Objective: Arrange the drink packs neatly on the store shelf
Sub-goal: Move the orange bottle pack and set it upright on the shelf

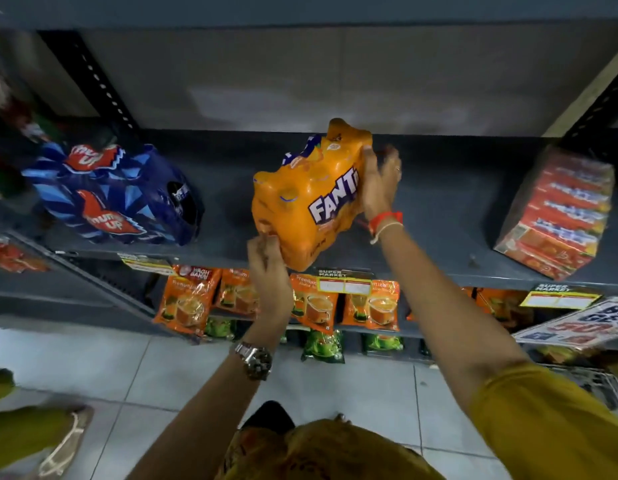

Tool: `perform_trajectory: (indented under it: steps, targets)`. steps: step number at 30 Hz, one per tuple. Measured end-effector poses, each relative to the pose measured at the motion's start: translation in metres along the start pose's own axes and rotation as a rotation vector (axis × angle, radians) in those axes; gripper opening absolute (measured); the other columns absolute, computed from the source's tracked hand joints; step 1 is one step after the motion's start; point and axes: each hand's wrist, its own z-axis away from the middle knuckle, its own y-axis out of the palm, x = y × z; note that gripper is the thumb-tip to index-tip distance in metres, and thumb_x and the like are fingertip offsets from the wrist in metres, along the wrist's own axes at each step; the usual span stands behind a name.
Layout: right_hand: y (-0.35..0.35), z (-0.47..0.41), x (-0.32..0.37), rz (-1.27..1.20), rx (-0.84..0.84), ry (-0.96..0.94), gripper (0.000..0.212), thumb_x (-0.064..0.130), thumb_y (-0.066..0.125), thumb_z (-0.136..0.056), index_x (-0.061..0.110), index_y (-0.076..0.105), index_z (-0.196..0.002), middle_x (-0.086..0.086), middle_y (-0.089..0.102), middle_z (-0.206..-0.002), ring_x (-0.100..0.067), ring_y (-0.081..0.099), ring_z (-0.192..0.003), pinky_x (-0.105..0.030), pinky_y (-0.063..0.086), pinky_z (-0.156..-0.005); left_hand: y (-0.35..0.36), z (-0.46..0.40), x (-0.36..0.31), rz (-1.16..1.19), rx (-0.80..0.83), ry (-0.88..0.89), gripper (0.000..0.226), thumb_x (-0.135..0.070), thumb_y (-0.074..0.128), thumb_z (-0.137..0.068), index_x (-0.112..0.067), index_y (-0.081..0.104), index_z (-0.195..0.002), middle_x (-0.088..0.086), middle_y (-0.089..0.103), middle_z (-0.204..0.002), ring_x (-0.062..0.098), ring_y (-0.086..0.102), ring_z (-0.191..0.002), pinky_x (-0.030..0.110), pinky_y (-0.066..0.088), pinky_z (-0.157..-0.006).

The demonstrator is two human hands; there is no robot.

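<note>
An orange shrink-wrapped Fanta pack (pixel 300 199) sits tilted on the grey store shelf (pixel 439 209), its near corner at the shelf's front edge. My left hand (pixel 267 268) pinches the wrap at the pack's near lower corner. My right hand (pixel 380 181) lies flat against the pack's right side, fingers spread. A blue Thums Up pack (pixel 113 195) lies on the same shelf to the left, apart from the Fanta pack. A red-orange pack of small cartons (pixel 557 213) leans at the right end.
Below the shelf, orange tea pouches (pixel 189 299) and green packets (pixel 323 344) fill the lower rows. Yellow price tags (pixel 345 284) hang on the shelf edge. A black perforated upright (pixel 96 84) stands at the left, another at the right. A person's green-clad foot (pixel 40 441) is at bottom left.
</note>
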Motion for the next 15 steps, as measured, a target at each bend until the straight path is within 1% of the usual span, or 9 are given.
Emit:
perform_trajectory:
  steps: [2,4,5,6,8,10,12,13,15]
  targets:
    - [0.003,-0.009,-0.006,-0.061,0.163,0.089,0.041,0.043,0.041,-0.091,0.013,0.051,-0.117,0.003,0.057,-0.103,-0.011,0.057,-0.096,-0.028,0.04,-0.084,0.0,0.003,0.005,0.053,0.035,-0.039,0.034,-0.031,0.045,-0.095,-0.005,0.046,-0.116,-0.007,0.056,-0.097,-0.016,0.057,-0.073,0.002,0.045,-0.062]
    - [-0.001,-0.009,-0.009,-0.064,0.178,0.072,0.042,0.046,0.041,-0.092,0.013,0.054,-0.114,0.009,0.057,-0.095,-0.002,0.056,-0.087,-0.021,0.041,-0.078,-0.003,-0.001,0.005,0.058,0.068,-0.051,0.036,-0.035,0.048,-0.092,-0.012,0.045,-0.119,-0.007,0.056,-0.105,-0.013,0.059,-0.085,0.005,0.047,-0.066]
    - [-0.004,-0.008,-0.01,-0.057,0.163,0.054,0.045,0.048,0.042,-0.091,0.013,0.055,-0.116,0.01,0.059,-0.096,-0.001,0.057,-0.088,-0.019,0.043,-0.076,-0.005,-0.004,0.005,0.051,0.089,-0.054,0.036,-0.036,0.049,-0.091,-0.015,0.045,-0.119,-0.007,0.056,-0.109,-0.008,0.059,-0.091,0.008,0.049,-0.07]
    - [-0.007,-0.004,-0.01,-0.045,0.153,0.044,0.048,0.051,0.043,-0.089,0.013,0.054,-0.117,0.008,0.062,-0.1,-0.004,0.059,-0.091,-0.019,0.047,-0.079,-0.006,-0.009,0.005,0.048,0.101,-0.064,0.037,-0.038,0.05,-0.091,-0.017,0.044,-0.12,-0.007,0.056,-0.112,-0.003,0.058,-0.097,0.012,0.05,-0.073]
    - [-0.014,0.007,-0.015,-0.042,0.117,0.049,0.048,0.055,0.045,-0.086,0.016,0.052,-0.113,-0.005,0.063,-0.114,-0.018,0.062,-0.104,-0.036,0.051,-0.092,-0.008,-0.022,0.003,0.029,0.119,-0.088,0.042,-0.042,0.049,-0.091,-0.019,0.042,-0.125,-0.005,0.056,-0.118,0.003,0.058,-0.101,0.014,0.049,-0.074]
    - [-0.025,0.024,-0.022,-0.037,0.033,0.027,0.042,0.057,0.049,-0.083,0.022,0.05,-0.106,-0.01,0.061,-0.119,-0.025,0.06,-0.111,-0.047,0.049,-0.097,-0.005,-0.037,-0.002,-0.009,0.168,-0.116,0.046,-0.047,0.046,-0.091,-0.022,0.038,-0.129,-0.007,0.054,-0.116,-0.002,0.057,-0.094,0.011,0.048,-0.067]
    - [-0.033,0.04,-0.027,-0.026,-0.068,0.007,0.039,0.059,0.05,-0.08,0.026,0.048,-0.102,-0.011,0.061,-0.117,-0.028,0.059,-0.112,-0.05,0.048,-0.097,0.0,-0.048,-0.006,-0.049,0.232,-0.127,0.051,-0.049,0.042,-0.091,-0.022,0.034,-0.134,-0.01,0.054,-0.114,-0.006,0.055,-0.089,0.008,0.048,-0.06]
    - [-0.036,0.046,-0.029,-0.023,-0.099,-0.004,0.038,0.058,0.051,-0.08,0.027,0.048,-0.101,-0.011,0.061,-0.116,-0.029,0.058,-0.112,-0.05,0.048,-0.096,0.002,-0.051,-0.006,-0.063,0.256,-0.127,0.052,-0.049,0.041,-0.092,-0.021,0.034,-0.134,-0.009,0.054,-0.115,-0.004,0.056,-0.09,0.008,0.049,-0.059]
    - [-0.042,0.057,-0.03,-0.03,-0.098,-0.001,0.036,0.056,0.053,-0.082,0.027,0.047,-0.103,-0.011,0.06,-0.117,-0.028,0.058,-0.112,-0.05,0.05,-0.095,0.003,-0.056,-0.007,-0.075,0.272,-0.124,0.051,-0.048,0.04,-0.092,-0.019,0.035,-0.135,0.0,0.054,-0.126,0.007,0.059,-0.097,0.014,0.05,-0.068]
